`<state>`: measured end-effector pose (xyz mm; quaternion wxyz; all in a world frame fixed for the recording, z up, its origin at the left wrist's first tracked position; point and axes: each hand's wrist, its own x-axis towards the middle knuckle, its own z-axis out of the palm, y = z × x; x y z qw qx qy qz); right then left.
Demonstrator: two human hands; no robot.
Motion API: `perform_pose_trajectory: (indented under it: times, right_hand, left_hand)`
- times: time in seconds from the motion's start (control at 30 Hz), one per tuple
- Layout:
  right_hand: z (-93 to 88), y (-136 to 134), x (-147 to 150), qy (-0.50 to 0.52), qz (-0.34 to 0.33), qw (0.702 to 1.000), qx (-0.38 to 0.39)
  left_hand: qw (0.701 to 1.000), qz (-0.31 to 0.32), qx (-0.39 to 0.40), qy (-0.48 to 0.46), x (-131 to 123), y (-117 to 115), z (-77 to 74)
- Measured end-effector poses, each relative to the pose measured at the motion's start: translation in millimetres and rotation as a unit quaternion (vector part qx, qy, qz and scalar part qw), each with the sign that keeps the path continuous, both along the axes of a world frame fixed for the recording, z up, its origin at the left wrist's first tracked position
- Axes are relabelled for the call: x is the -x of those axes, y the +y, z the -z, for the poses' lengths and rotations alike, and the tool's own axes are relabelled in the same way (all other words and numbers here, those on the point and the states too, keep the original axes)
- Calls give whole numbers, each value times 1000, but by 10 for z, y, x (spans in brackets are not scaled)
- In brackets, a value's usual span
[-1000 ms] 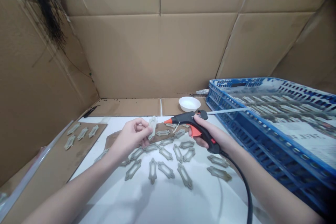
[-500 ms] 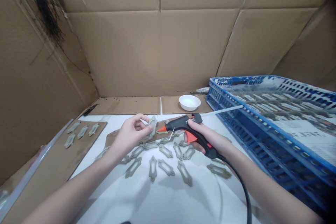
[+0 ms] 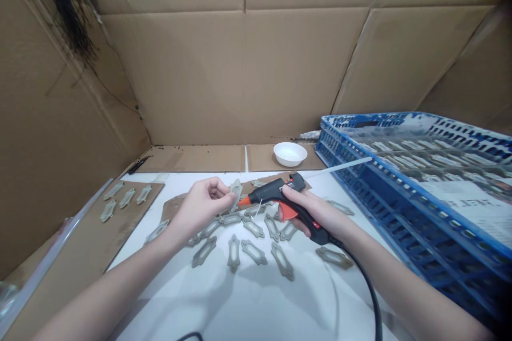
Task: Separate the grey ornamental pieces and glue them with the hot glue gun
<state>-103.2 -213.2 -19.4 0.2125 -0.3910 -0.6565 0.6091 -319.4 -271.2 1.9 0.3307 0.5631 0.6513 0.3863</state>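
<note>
On the right, the blue slotted plastic crate (image 3: 400, 208) is holding grey ornate flat pieces (image 3: 410, 145). The left hand (image 3: 202, 208) is pinching one small grey ornate cutout (image 3: 236, 192), and the right hand (image 3: 316, 213) is gripping the black-orange glue gun (image 3: 276, 192) w/ nozzle right at it.

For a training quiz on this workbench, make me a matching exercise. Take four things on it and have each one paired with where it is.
Things:
1. glue gun
2. white bowl
3. blue crate
4. grey piece

Places:
a. along the right side of the table
b. gripped in the right hand
c. pinched in the fingers of the left hand
d. on the brown cardboard strip at the table's far edge

Pairs: 1-b, 2-d, 3-a, 4-c.
</note>
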Motion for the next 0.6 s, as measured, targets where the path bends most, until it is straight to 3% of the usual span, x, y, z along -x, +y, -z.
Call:
perform_pose_trajectory:
  times: [0.6]
  right_hand:
    - [-47,-44,9,-48,8,999,-10]
  left_hand:
    - [1000,-1,5,12,-12,7,13]
